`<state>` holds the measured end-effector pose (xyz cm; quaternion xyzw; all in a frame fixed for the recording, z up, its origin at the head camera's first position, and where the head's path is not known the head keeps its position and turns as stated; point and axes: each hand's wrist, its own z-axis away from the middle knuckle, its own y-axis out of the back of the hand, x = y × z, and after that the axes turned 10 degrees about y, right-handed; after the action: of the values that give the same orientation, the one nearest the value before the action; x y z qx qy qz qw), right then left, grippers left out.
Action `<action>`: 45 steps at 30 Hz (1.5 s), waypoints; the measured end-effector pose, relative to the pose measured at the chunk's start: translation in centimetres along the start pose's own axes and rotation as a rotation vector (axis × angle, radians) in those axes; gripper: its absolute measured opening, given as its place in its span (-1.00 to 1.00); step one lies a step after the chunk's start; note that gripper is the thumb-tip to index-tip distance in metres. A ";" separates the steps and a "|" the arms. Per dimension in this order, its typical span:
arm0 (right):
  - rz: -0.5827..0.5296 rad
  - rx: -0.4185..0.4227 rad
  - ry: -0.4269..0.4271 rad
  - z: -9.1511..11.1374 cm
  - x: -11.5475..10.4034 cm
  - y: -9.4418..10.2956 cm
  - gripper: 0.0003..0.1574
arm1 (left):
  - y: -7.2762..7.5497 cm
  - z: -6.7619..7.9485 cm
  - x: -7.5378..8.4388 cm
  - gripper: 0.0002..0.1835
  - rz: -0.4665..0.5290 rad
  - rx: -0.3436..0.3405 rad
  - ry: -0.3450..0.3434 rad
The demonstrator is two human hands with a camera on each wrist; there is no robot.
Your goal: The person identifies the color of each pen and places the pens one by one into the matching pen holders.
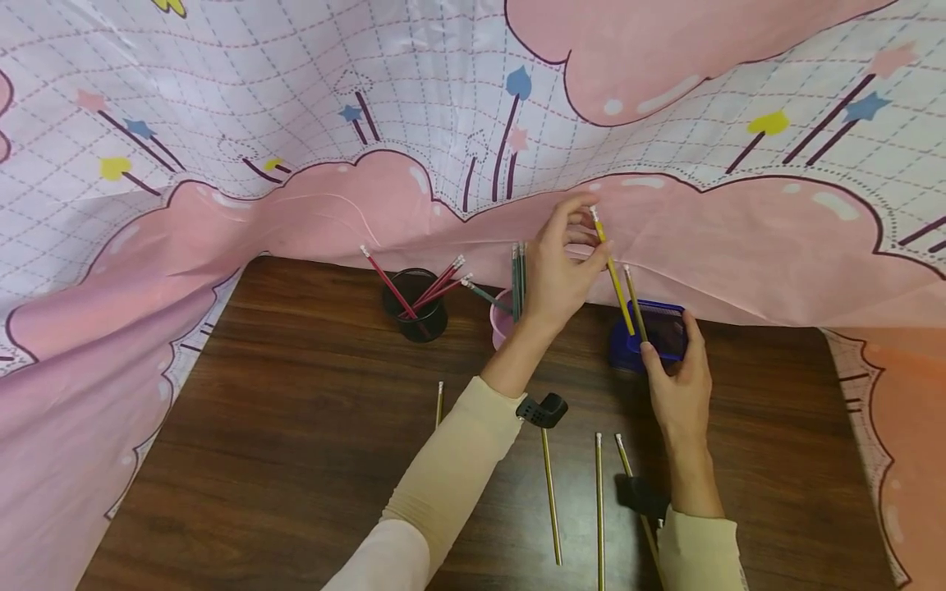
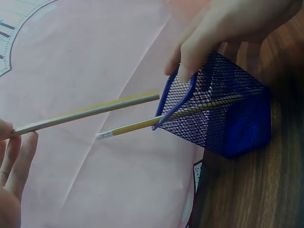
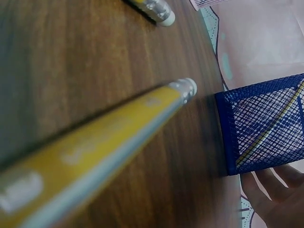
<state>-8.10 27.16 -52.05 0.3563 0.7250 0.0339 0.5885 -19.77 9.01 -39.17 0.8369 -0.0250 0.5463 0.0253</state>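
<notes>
My left hand [image 1: 557, 275] pinches a yellow pencil [image 1: 617, 283] near its eraser end. The pencil slants down, and its lower tip is at the mouth of a blue mesh pencil holder [image 2: 247, 130]. Inside that holder leans another yellow pencil [image 2: 130, 127], eraser end up and sticking out over the rim. With thumb and fingers on either side of the rim, my right hand [image 1: 683, 394] grips the holder, which stands on the dark wooden table [image 1: 296, 460].
Left of the hands stand a black mesh cup [image 1: 423, 328] with several red pencils and a pink cup [image 1: 500, 330] with several green ones. Several yellow pencils lie nearer me, one of them [image 1: 599, 509] between my forearms. A patterned cloth [image 1: 458, 98] hangs behind the table.
</notes>
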 end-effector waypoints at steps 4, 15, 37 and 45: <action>0.000 0.000 0.010 -0.1 0.0 0.0 -0.12 | -0.2 -0.2 -0.7 -0.42 -0.030 0.010 0.009; 0.014 -0.009 -0.006 -0.1 -0.3 0.1 -0.12 | -2.2 0.5 -1.8 -0.40 -0.104 -0.039 -0.014; 0.036 -0.024 -0.004 0.6 0.0 -0.6 -0.11 | -2.5 2.4 -2.2 -0.14 -0.126 -0.171 0.075; 0.044 -0.001 0.016 0.1 0.3 0.0 -0.11 | -2.2 1.9 -1.1 -0.16 -0.092 -0.161 0.029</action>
<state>-8.02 27.29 -52.27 0.3717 0.7216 0.0500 0.5820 -18.36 11.07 -40.99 0.8242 -0.0300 0.5530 0.1180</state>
